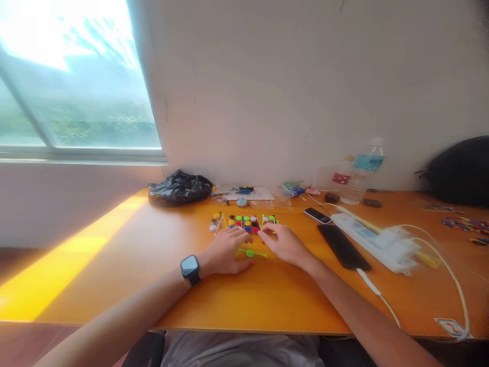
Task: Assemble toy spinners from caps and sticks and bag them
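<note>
Several small coloured round caps and thin sticks (244, 222) lie in a loose row on the orange table (153, 265). My left hand (226, 251), with a dark watch (190, 268) on its wrist, rests palm down just before them, fingers stretched toward the row. My right hand (283, 242) reaches in from the right, its fingertips pinched at a red piece in the row. A green cap with green sticks (251, 253) lies on the table between my two hands.
A black plastic bag (179, 187) sits at the back by the wall. Right of my hands lie a dark phone (344, 246) on a white cable, a white power strip (376, 241), a small remote (317, 215) and a water bottle (361, 173). A window is at left.
</note>
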Action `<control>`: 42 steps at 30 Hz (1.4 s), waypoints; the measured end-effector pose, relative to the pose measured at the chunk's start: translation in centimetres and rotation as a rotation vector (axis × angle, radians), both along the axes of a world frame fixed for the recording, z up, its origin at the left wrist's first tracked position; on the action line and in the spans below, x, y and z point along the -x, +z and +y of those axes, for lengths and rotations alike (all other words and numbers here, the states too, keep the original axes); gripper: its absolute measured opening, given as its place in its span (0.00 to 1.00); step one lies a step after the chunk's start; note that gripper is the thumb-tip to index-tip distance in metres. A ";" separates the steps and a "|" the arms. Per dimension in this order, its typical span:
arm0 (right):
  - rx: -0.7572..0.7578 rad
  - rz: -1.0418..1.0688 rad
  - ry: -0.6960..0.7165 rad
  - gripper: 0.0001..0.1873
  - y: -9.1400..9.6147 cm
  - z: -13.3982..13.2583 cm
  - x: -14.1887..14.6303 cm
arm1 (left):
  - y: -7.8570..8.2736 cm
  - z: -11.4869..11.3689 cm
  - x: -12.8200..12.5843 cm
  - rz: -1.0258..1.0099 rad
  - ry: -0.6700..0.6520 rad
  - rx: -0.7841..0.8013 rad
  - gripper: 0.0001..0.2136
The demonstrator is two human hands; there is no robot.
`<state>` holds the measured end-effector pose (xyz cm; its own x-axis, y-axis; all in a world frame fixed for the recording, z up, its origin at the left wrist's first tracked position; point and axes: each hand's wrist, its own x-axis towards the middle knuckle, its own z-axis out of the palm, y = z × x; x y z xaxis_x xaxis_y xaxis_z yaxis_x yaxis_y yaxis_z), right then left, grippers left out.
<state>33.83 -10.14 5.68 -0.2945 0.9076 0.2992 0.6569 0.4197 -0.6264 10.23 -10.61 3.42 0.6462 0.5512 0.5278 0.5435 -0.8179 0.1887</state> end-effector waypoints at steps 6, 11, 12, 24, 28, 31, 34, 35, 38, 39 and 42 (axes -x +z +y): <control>0.273 0.102 0.129 0.20 0.5 -1.1 0.6 | 1.4 0.0 0.7 -0.087 0.027 0.023 0.11; 0.455 0.364 0.154 0.24 1.8 -0.9 0.4 | 2.1 1.1 2.0 -0.243 0.155 0.031 0.09; 0.420 0.395 0.121 0.23 1.8 -0.6 0.2 | 2.2 1.4 2.3 -0.275 0.180 0.034 0.10; 0.236 0.371 0.178 0.20 1.1 -0.5 0.7 | 2.0 5.8 7.3 -0.538 0.540 0.200 0.33; 0.172 0.303 0.198 0.17 0.6 -0.5 0.8 | 2.0 6.5 8.5 -0.459 0.621 0.183 0.30; 0.080 0.222 0.198 0.14 0.2 -0.7 1.0 | 1.4 7.0 9.0 -0.354 0.636 0.175 0.21; -0.005 0.160 0.217 0.10 0.0 -0.9 1.2 | 0.3 7.7 9.1 -0.262 0.561 0.207 0.14; -0.036 0.142 0.227 0.08 0.0 -1.0 1.3 | -0.2 7.9 9.1 -0.244 0.537 0.213 0.14; -0.122 0.083 0.278 0.06 -0.1 -1.3 1.3 | -1.3 8.5 9.1 -0.215 0.464 0.215 0.17; -0.142 0.063 0.297 0.07 -0.1 -1.4 1.2 | -1.6 8.7 9.1 -0.202 0.434 0.209 0.18; -0.174 0.019 0.360 0.13 -0.2 -1.7 1.1 | -1.9 9.0 9.2 -0.153 0.353 0.192 0.20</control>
